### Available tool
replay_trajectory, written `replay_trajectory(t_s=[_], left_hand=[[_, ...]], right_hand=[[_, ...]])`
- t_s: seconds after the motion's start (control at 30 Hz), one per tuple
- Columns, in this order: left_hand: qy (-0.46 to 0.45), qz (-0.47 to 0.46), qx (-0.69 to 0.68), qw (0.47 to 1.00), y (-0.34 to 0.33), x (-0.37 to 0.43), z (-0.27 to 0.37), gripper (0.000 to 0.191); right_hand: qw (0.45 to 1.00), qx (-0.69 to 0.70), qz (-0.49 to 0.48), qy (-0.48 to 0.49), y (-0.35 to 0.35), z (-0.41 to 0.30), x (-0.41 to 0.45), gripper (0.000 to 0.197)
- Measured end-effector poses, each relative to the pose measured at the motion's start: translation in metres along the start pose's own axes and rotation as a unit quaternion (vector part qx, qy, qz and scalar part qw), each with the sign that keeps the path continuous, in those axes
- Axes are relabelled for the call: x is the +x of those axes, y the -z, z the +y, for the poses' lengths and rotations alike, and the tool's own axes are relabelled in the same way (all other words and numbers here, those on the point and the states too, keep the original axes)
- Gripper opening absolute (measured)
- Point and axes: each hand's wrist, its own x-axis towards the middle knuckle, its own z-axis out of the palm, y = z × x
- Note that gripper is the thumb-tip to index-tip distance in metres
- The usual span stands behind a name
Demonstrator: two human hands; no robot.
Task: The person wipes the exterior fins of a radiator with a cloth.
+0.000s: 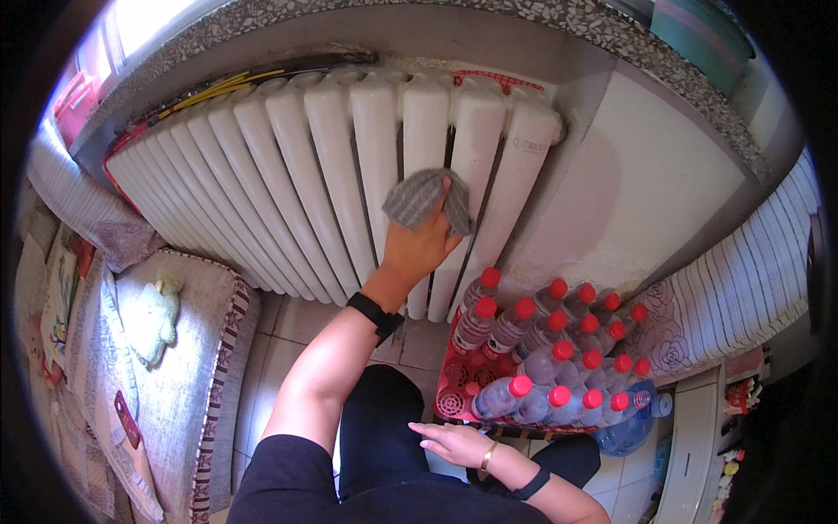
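A grey striped cloth [419, 196] lies bunched under my left hand [422, 245], whose fingers press it against the front of a white column radiator [327, 131]. A black band circles that wrist. My right hand [452, 444] rests near my thigh, holding nothing, its fingers extended and the thumb hard to make out. It wears a gold bracelet, with a dark band higher up the arm. Right of the radiator's lower end stands a red plastic crate [448, 393] holding several clear plastic bottles [504, 396] with red caps.
A speckled stone sill [602, 33] overhangs the radiator. Yellow sticks [216, 88] lie along the radiator's top. At left is a cushioned seat [190, 314] with a pale plush toy [157, 321] and a red phone-like object [127, 419]. A large blue bottle [625, 432] stands beside the crate; a striped curtain [740, 281] hangs right.
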Motion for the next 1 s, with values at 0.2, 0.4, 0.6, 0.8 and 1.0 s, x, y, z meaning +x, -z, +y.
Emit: replay_trajectory(t_s=[0.2, 0.4, 0.6, 0.8, 1.0], left_hand=[[-0.013, -0.095, -0.091, 0.991, -0.02, -0.094, -0.018, 0.071], [-0.005, -0.084, -0.036, 0.996, -0.002, -0.069, -0.021, 0.069], [0.043, 0.016, 0.035, 0.998, 0.001, -0.02, -0.027, 0.057], [0.009, -0.036, 0.033, 0.999, -0.036, -0.114, -0.038, 0.055], [0.017, -0.079, -0.004, 0.997, -0.019, -0.129, -0.029, 0.063]], right_hand=[[1.0, 0.002, 0.009, 0.014, -0.003, -0.002, 0.002, 0.058], [1.0, -0.008, -0.02, -0.004, -0.003, 0.0, 0.0, 0.059], [1.0, -0.003, -0.019, -0.004, -0.003, -0.004, 0.001, 0.059], [1.0, -0.005, -0.008, 0.008, -0.005, -0.006, 0.002, 0.059], [1.0, -0.009, -0.024, -0.005, -0.012, 0.002, 0.001, 0.059]])
